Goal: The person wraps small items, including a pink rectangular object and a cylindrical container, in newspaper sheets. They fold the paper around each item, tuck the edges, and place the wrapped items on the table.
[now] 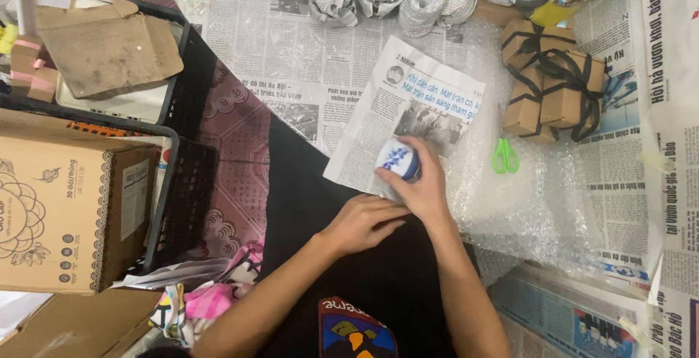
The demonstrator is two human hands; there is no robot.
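Gripping a small white cup with blue pattern (pixel 397 160) in the right hand (pixel 421 187), fingers curled around it, just above the near edge of a loose newspaper sheet (pixel 408 114) at the middle of the view. Left hand (pixel 362 221) lying flat with fingers loosely together at 7 o'clock from the cup, pressing the sheet's near corner against a dark lap; holding nothing else. Bubble wrap (pixel 510 205) spread at 3 o'clock, with green-handled scissors (pixel 504 156) resting on it.

Likely risks: cup slipping from the one-handed grip and rolling off the lap edge, since the sheet sits half on cloth and half on the floor covering; thin paper tearing if pulled tight around the rim; scissors lying near enough for a sleeve or elbow to catch.

Counts: one cup in hand, one loose sheet, one pair of scissors. Three brown boxes tied with black ribbon (pixel 555 89) at 2 o'clock. A row of newspaper-wrapped bundles (pixel 422 1) at 12 o'clock, roughly six, exact number hard to tell. One large cardboard carton (pixel 65 212) at 9 o'clock, beside a black plastic crate (pixel 182 191).
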